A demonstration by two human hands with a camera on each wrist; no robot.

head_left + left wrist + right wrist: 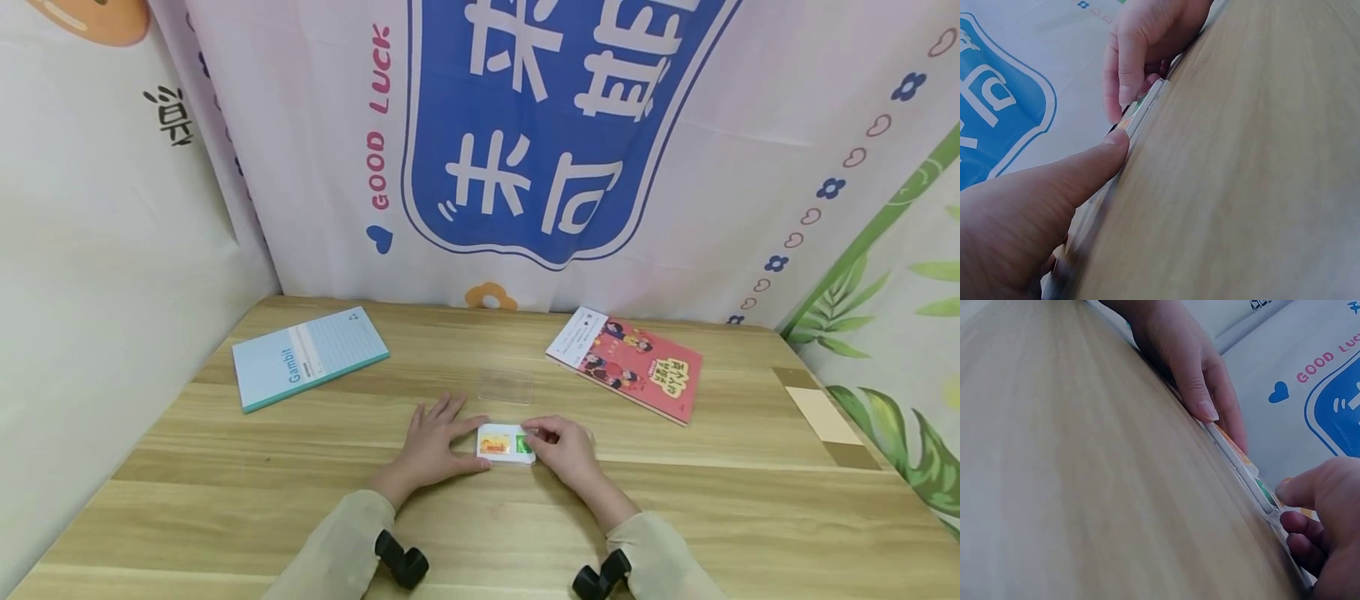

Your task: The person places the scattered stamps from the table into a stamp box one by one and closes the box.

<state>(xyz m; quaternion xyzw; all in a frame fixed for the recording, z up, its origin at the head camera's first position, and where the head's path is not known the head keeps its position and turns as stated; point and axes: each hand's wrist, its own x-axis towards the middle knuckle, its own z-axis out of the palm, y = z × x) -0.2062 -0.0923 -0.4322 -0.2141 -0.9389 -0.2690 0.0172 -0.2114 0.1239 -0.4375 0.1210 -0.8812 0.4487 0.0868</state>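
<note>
A small white flat case [507, 457] lies on the wooden table between both hands. An orange-and-yellow printed piece [494, 444] sits in its left part, and a small green piece [522, 444] at its right end. My left hand [435, 446] holds the case's left end, thumb at the near edge and index finger at the far edge, other fingers spread on the table. My right hand [566, 450] pinches the green piece at the right end with thumb and index finger; its fingertips partly cover it. In the right wrist view the thumb [1300, 489] meets the green piece.
Just beyond the case lies a clear plastic cover [505, 387]. A light blue notebook [311, 358] is at the back left, a red illustrated book [637, 362] at the back right. Printed cloth [322, 167] hangs behind the table [225, 500].
</note>
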